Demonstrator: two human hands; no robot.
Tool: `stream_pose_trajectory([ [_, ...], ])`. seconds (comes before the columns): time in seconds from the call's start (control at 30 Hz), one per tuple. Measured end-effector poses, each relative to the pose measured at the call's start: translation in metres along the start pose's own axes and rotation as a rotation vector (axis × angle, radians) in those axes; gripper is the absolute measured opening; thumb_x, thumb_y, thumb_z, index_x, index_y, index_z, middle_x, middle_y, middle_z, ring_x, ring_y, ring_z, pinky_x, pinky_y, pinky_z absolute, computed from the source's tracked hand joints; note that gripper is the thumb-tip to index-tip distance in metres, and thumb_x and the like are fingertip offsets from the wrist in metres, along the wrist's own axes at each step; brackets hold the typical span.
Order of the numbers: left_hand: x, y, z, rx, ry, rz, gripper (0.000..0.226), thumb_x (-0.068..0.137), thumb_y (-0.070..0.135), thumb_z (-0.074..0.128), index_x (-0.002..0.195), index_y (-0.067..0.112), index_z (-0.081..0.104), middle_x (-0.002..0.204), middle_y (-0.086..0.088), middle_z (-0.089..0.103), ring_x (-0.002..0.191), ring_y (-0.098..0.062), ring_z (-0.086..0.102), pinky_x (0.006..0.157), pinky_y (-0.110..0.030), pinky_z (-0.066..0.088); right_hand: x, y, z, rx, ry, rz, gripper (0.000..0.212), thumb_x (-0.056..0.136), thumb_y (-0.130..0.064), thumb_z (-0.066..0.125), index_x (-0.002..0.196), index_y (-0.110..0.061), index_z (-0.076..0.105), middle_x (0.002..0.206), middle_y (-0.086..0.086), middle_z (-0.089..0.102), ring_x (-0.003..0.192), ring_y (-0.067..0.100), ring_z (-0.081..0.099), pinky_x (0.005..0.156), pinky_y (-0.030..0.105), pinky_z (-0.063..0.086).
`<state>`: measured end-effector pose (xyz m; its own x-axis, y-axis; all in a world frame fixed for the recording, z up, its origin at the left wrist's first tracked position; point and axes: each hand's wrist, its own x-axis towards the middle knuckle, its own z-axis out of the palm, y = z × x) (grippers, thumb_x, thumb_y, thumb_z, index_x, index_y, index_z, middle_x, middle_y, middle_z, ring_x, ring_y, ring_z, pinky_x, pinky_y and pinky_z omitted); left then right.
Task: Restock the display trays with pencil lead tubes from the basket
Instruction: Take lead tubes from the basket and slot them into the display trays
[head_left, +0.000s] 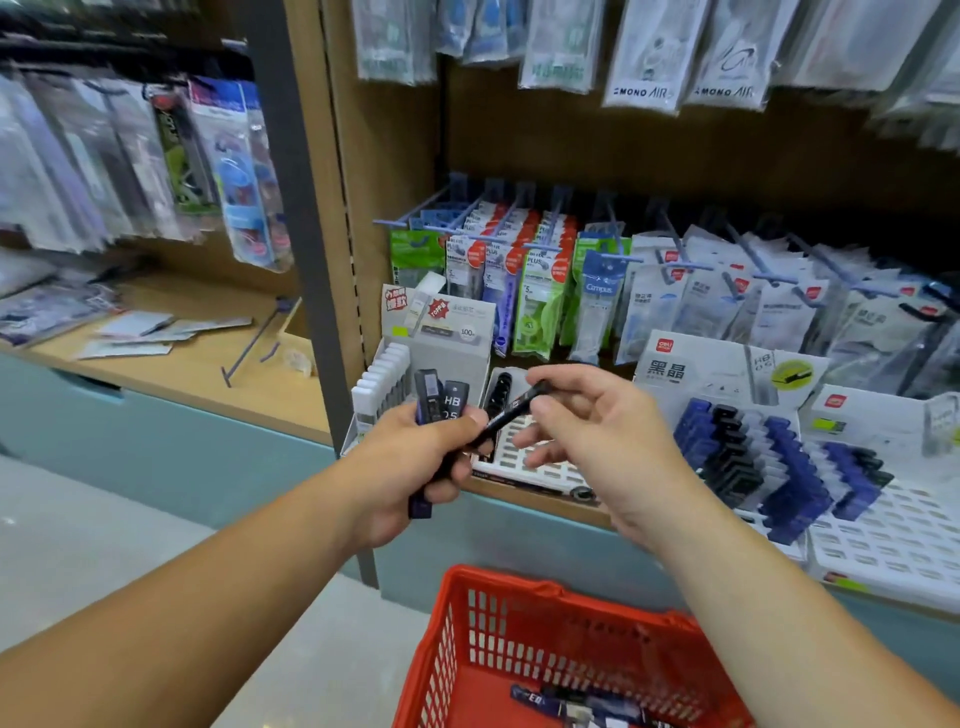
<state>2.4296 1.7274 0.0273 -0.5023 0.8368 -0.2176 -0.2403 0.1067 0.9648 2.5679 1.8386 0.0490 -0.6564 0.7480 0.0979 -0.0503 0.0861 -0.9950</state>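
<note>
We see the pencil lead tubes as slim dark cases, black or deep blue, some printed with a white "HB 0.5" near the top. The left hand (410, 467) grips a bunch of tubes (441, 402) upright, fingers curled round their lower halves. The caps stand out above the knuckles and one blue end pokes out below the palm. The right hand (592, 436), at 3 o'clock from the left, pinches a single tube (514, 408) between thumb and forefinger. This black tube lies tilted, its upper end toward 2 o'clock and its lower end against the left hand's fingers. Both hands hover in front of the white slotted tray (545, 467) at the shelf's front edge.

That tray shows mostly bare slots, with a short row of black caps (500, 389) at its 11 o'clock corner. At 9 o'clock from it a display box (447, 338) holds a row of white-capped tubes (382, 382). At 3 o'clock a second tray (789, 553) carries blue and black tubes in stepped rows (753, 452). Beyond it, again at 3 o'clock, a third tray (893, 545) has a few blue tubes (852, 478) at the back and bare slots in front.

At 6 o'clock in our view sits the red basket (519, 613), below the hands, and a few dark tubes (566, 701) lie flat on its bottom. At 12 o'clock from the trays, hanging packets (540, 291) fill the pegs
</note>
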Motion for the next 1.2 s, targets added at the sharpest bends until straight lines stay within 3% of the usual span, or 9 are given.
stream_pose_trajectory([
  [0.07,0.007,-0.004,-0.010,0.109,0.002,0.017,0.022,0.103,0.026,0.062,0.107,0.004,0.060,0.078,-0.012,0.071,0.048,-0.013,0.045,0.041,-0.021,0.024,0.000,0.001,0.002,-0.067,0.053,-0.022,0.009,0.093,-0.001,0.070,0.095,-0.010,0.071,0.080,0.013,0.073,0.065,0.022,0.070,0.058,0.031,0.059],
  [0.13,0.011,-0.008,-0.017,0.255,0.036,0.003,0.021,0.101,0.029,0.065,0.099,0.009,0.059,0.075,-0.009,0.070,0.049,-0.014,0.049,0.044,-0.022,0.026,-0.001,0.001,0.000,-0.122,0.131,-0.016,0.005,0.091,-0.007,0.075,0.089,-0.006,0.071,0.075,0.014,0.072,0.063,0.022,0.070,0.059,0.035,0.061],
  [0.23,0.015,-0.014,-0.025,0.302,0.032,-0.049,0.021,0.102,0.026,0.065,0.088,0.014,0.053,0.061,-0.003,0.060,0.041,-0.010,0.044,0.038,-0.019,0.026,-0.003,0.002,-0.003,-0.134,0.216,0.028,0.007,0.091,-0.005,0.074,0.096,-0.001,0.070,0.078,0.020,0.072,0.062,0.021,0.071,0.061,0.034,0.063],
  [0.47,0.033,-0.025,-0.031,0.330,-0.070,-0.065,0.017,0.100,0.022,0.068,0.093,0.009,0.059,0.072,-0.010,0.073,0.054,-0.016,0.062,0.041,-0.023,0.034,0.012,0.002,-0.004,-0.126,0.327,0.077,0.015,0.090,0.001,0.074,0.100,-0.004,0.065,0.076,0.019,0.072,0.067,0.030,0.075,0.061,0.035,0.064],
  [0.6,0.040,-0.025,-0.033,0.201,-0.044,-0.041,0.020,0.098,0.026,0.071,0.096,0.009,0.062,0.079,-0.014,0.076,0.073,-0.029,0.076,0.042,-0.023,0.043,0.055,0.007,-0.002,-0.346,0.283,0.055,0.010,0.094,0.000,0.069,0.098,-0.010,0.066,0.085,0.017,0.073,0.069,0.022,0.075,0.068,0.034,0.064],
  [0.77,0.044,-0.029,-0.033,0.241,-0.070,-0.070,0.025,0.097,0.037,0.070,0.109,0.015,0.064,0.084,-0.010,0.078,0.055,-0.022,0.068,0.040,-0.022,0.039,0.103,0.042,-0.002,-0.614,0.241,-0.054,0.022,0.090,-0.007,0.072,0.084,-0.027,0.066,0.079,0.007,0.073,0.077,0.025,0.074,0.080,0.050,0.062],
  [0.93,0.051,-0.029,-0.033,0.260,-0.060,-0.056,0.009,0.097,0.019,0.071,0.093,0.015,0.064,0.091,-0.013,0.078,0.076,-0.024,0.077,0.042,-0.020,0.031,0.123,0.071,-0.011,-0.730,0.199,-0.125,0.023,0.090,-0.017,0.074,0.082,-0.037,0.066,0.080,-0.008,0.073,0.080,0.014,0.072,0.081,0.045,0.061],
  [1.1,0.055,-0.022,-0.029,0.235,-0.039,-0.074,0.013,0.097,0.012,0.071,0.090,0.016,0.060,0.091,-0.014,0.079,0.093,-0.035,0.077,0.047,-0.025,0.023,0.127,0.074,-0.024,-0.756,0.109,-0.172,0.016,0.092,-0.011,0.073,0.090,-0.027,0.072,0.079,-0.011,0.070,0.077,0.004,0.067,0.069,0.011,0.050],
  [1.2,0.059,-0.025,-0.027,0.241,-0.013,-0.075,0.012,0.095,0.013,0.073,0.093,0.013,0.061,0.090,-0.014,0.079,0.093,-0.040,0.076,0.048,-0.026,0.021,0.129,0.073,-0.030,-0.751,0.091,-0.185,0.019,0.091,-0.009,0.073,0.085,-0.027,0.072,0.078,-0.008,0.071,0.077,0.010,0.070,0.076,0.028,0.057],
])
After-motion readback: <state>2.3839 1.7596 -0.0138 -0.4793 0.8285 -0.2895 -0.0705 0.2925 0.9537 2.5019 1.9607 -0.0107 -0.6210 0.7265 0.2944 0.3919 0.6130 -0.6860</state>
